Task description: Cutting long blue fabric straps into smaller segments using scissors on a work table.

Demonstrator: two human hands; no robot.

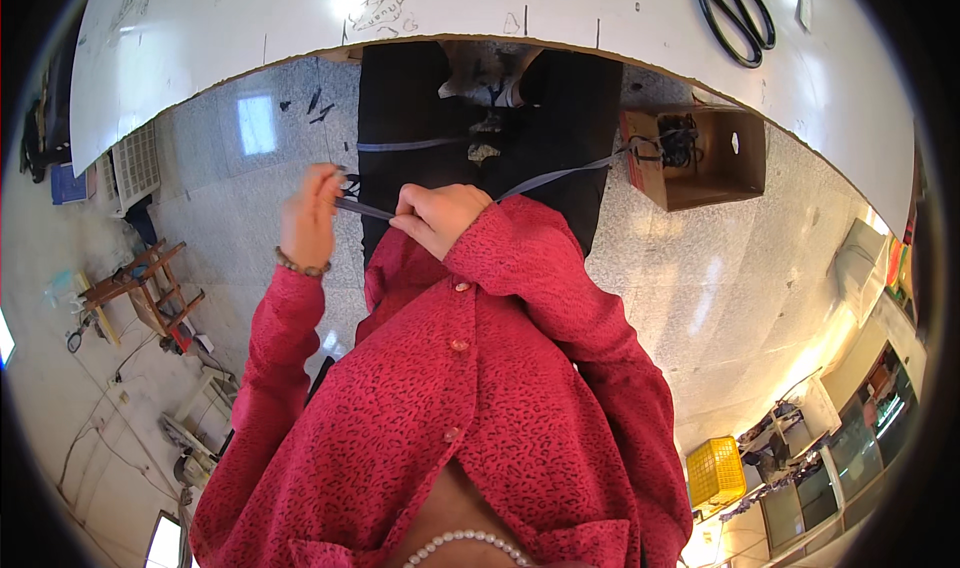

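Observation:
A long, narrow dark grey strap (560,176) runs across my lap from the cardboard box on the right to my two hands. My right hand (440,216) is closed around it in front of my belly, with the thumb toward the left. To the left of it, my left hand (308,213) is raised with fingers curled in on the strap near its end, and a short piece of strap is pulled straight between the hands. The left fingertips are slightly blurred. Another stretch of grey strap (410,146) lies over my dark trousers.
Beyond my knees is a white table (450,13) with black-handled scissors (735,13) at its right. An open cardboard box (705,193) with dark coiled material sits under its edge. A wooden stool (150,293) is at left, a yellow crate (715,473) at lower right.

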